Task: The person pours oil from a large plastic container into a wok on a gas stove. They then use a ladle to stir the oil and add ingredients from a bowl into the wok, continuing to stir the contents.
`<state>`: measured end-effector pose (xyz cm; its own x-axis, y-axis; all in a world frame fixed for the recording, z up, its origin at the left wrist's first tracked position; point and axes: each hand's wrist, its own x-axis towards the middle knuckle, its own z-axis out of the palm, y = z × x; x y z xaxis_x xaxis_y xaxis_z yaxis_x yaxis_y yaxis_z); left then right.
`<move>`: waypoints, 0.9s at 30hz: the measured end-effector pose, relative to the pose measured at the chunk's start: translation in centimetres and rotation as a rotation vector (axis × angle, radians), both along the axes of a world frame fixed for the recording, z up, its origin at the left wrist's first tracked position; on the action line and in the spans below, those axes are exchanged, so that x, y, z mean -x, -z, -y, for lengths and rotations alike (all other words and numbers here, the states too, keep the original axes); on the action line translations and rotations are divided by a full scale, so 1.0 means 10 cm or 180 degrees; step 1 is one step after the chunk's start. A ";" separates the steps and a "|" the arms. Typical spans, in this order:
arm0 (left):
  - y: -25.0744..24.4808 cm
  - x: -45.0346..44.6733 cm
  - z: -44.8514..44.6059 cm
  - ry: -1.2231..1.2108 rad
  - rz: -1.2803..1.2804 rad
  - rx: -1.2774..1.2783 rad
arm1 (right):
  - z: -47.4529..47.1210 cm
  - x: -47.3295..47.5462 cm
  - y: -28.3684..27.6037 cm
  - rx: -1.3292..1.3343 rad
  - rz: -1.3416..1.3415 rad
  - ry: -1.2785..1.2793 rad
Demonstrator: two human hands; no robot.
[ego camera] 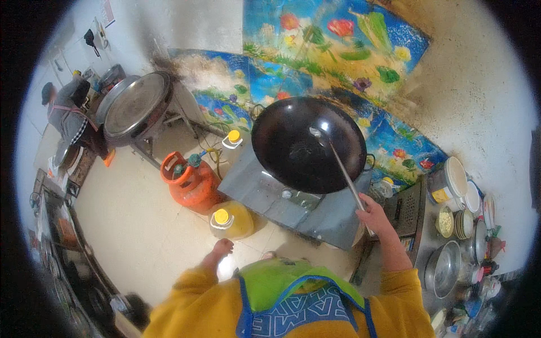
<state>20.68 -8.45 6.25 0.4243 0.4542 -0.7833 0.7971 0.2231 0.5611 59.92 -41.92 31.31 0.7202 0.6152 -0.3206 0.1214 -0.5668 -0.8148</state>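
Observation:
My right hand [372,213] grips the long metal handle of a ladle [344,174]. Its bowl rests against or hovers over the inner wall of a large dark wok [291,154]; which of the two I cannot tell. A thin sheen shows at the bottom of the wok, which sits on a grey metal stove [249,186] with a knob on its front. My left hand [224,246] hangs low with its fingers curled, and nothing shows in it. Just beyond that hand, on the floor, stands a large plastic jug of yellow oil [239,222] with a yellow cap.
An orange gas cylinder [192,190] with a hose stands left of the stove. On the right, a counter holds a steel basin [444,269], a bowl of pale pieces [445,222] and white buckets [450,179]. Far left, another person [67,114] bends near a large round pan [137,103].

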 end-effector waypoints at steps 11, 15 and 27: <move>-0.06 -0.04 0.07 -0.0057 0.0199 0.0086 | -0.24 -0.24 0.07 -0.1248 -0.1708 0.0920; 0.03 0.03 0.07 -0.0208 0.0292 0.0205 | -0.18 -0.01 0.13 -0.1348 -0.2640 0.1292; -0.10 -0.10 0.02 -0.0130 0.0317 0.0099 | -0.61 0.28 0.48 -0.3043 -0.4991 0.0376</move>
